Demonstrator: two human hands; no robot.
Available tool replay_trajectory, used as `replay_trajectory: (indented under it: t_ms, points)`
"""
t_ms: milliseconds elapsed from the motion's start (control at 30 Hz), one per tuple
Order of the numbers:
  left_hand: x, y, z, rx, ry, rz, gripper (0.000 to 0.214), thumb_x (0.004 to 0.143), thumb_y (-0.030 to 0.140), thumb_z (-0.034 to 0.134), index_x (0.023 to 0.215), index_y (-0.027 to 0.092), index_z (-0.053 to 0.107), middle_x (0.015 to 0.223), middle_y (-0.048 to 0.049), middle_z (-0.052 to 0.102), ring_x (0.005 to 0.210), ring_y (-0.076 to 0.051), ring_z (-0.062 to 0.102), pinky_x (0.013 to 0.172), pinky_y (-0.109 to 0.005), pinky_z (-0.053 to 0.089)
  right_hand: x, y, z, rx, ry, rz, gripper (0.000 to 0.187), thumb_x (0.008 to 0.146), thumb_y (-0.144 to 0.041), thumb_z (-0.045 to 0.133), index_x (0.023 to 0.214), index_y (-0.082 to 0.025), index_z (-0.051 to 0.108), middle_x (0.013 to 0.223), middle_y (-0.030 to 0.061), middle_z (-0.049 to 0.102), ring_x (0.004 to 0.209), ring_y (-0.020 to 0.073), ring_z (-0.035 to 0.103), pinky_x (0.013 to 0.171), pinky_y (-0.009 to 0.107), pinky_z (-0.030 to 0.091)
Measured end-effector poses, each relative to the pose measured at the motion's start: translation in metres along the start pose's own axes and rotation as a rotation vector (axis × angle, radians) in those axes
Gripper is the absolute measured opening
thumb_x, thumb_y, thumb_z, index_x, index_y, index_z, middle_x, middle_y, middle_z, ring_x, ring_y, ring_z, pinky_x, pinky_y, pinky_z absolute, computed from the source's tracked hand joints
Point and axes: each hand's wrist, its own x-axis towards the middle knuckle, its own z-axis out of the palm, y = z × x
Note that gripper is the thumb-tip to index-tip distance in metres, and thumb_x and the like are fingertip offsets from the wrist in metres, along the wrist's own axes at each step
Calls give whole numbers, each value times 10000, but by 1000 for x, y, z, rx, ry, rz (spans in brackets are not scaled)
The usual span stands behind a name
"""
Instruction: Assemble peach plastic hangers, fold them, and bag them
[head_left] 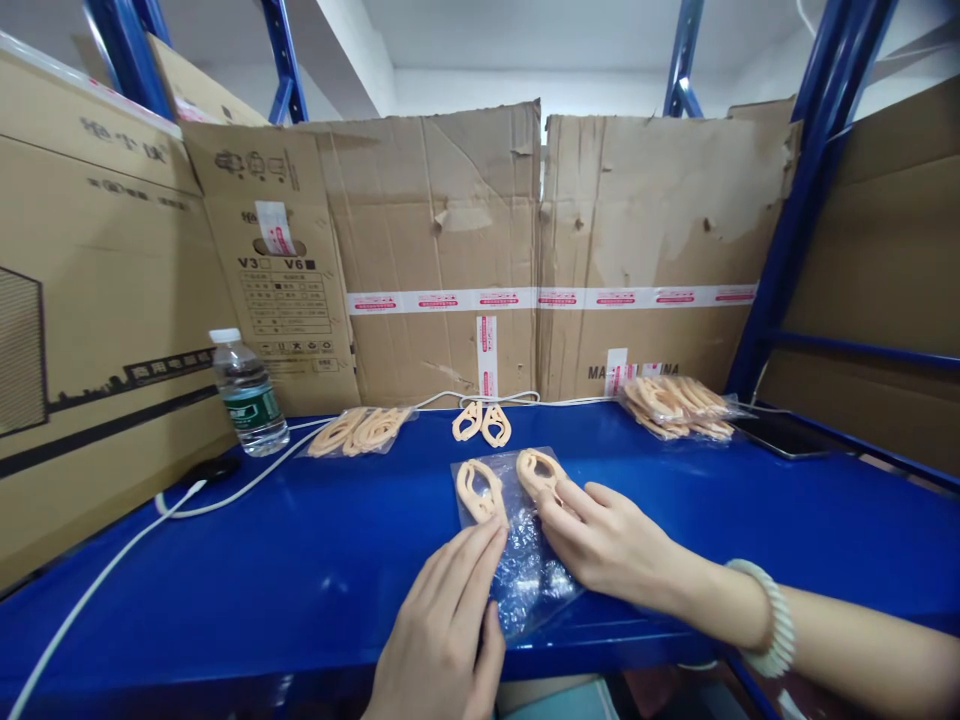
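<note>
A clear plastic bag (525, 575) lies near the front of the blue shelf, with two beige looped plastic pieces that look like folding hangers at its far end. My right hand (592, 530) pinches the lower part of the right folding hanger (529, 466). Fingers stretched out, my left hand (454, 615) rests its fingertips on the lower end of the left folding hanger (470, 487); its thumb is apart from the fingers. Whether each piece is inside the bag or on top of it, I cannot tell. Behind the bag lie two loose folding hangers (495, 426), side by side.
Bagged folding hangers (360, 430) lie at the left, and a pile of several bagged ones (675, 405) at the back right. A water bottle (251, 395), a white cable (247, 487) and a dark flat device (780, 434) share the blue shelf (300, 580). Cardboard (442, 240) walls the back.
</note>
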Motion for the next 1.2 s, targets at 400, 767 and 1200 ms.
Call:
replay_trajectory:
  t_ms: [400, 767, 1200]
  points:
    - [4, 1, -3, -1, 25, 39, 580, 831, 46, 407, 1407, 108, 409, 1319, -158, 605, 1208, -258, 582, 947, -405, 556, -2, 5, -1, 78, -64, 38, 177, 861, -118, 564, 871, -121, 741, 1187, 128, 658, 1053, 272, 584, 783, 390, 498]
    - [2, 1, -1, -4, 19, -9, 544, 840, 68, 420, 1384, 60, 427, 1326, -195, 585, 1234, -271, 559, 969, -384, 544, 23, -7, 17, 133, -174, -18, 381, 897, -179, 505, 1259, -138, 619, 1589, 66, 247, 1423, 345, 243, 1056, 574, 379]
    - [2, 3, -5, -26, -17, -19, 552, 846, 60, 401, 1398, 61, 414, 1366, -178, 557, 1263, -262, 531, 996, -400, 525, 1, 11, -2, 166, -274, -31, 288, 791, -156, 559, 1017, -176, 737, 1556, 46, 329, 1458, 329, 147, 1140, 602, 243]
